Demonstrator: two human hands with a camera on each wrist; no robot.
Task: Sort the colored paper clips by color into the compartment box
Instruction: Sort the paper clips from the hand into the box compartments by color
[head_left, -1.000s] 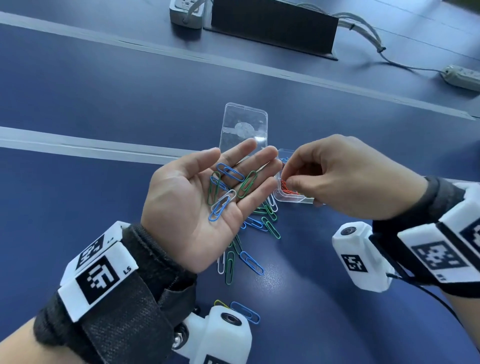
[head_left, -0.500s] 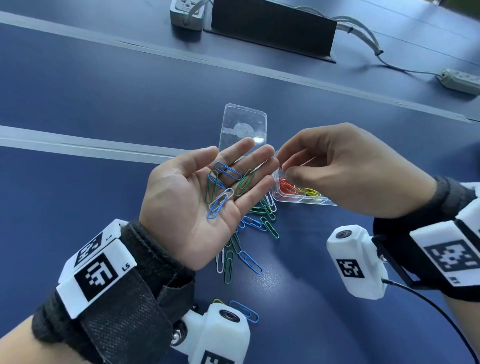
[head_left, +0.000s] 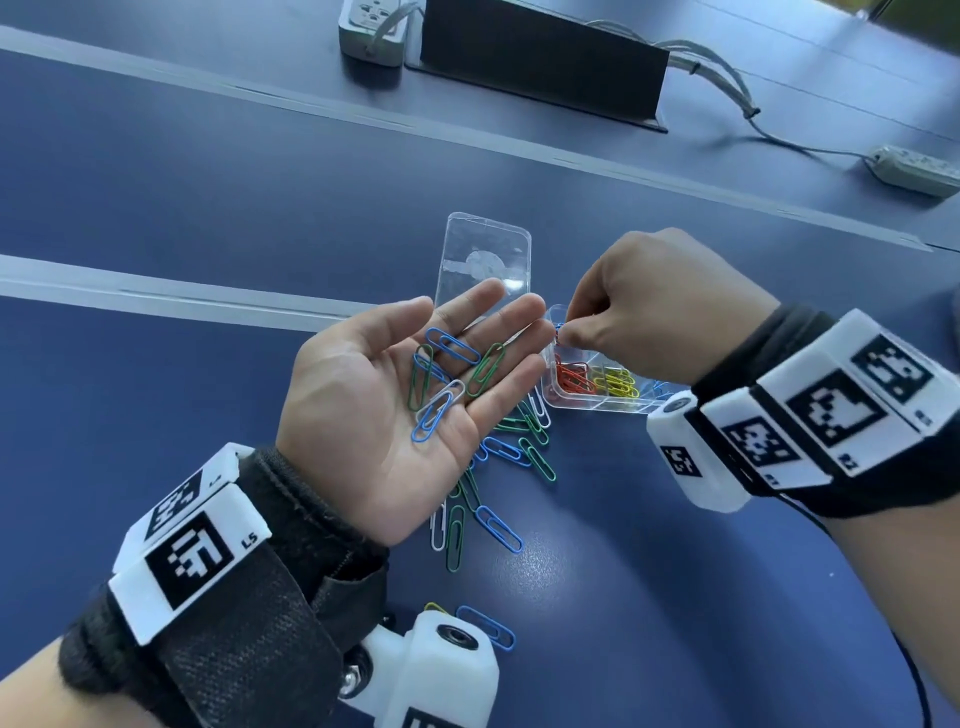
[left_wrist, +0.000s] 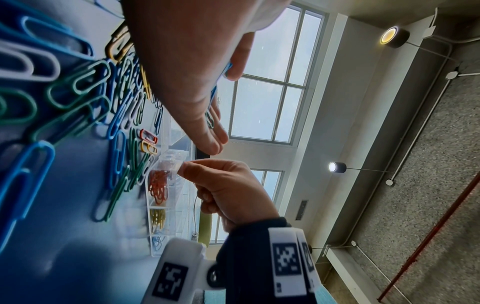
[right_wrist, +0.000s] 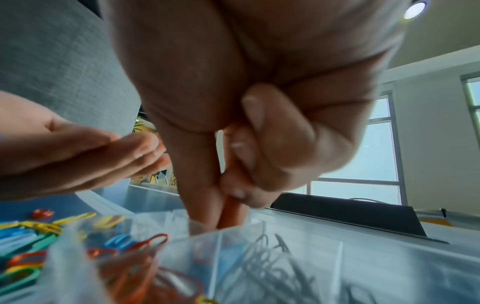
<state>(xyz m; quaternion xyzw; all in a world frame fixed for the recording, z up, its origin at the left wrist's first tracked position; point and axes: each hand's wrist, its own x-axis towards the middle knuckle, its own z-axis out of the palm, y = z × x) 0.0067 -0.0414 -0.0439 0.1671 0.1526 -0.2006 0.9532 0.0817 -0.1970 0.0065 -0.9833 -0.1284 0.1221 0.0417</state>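
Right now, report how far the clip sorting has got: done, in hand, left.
Done: the compartment box already holds red clips and yellow clips in separate compartments.
In hand: the left hand lies palm up carrying blue, green and white clips; the right hand pinches at the box's rim, what it holds is unclear.
Left: the loose clips on the table.

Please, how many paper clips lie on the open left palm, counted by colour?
Blue wire paper clips: 3
Green wire paper clips: 2
White wire paper clip: 1
Total on the left hand: 6
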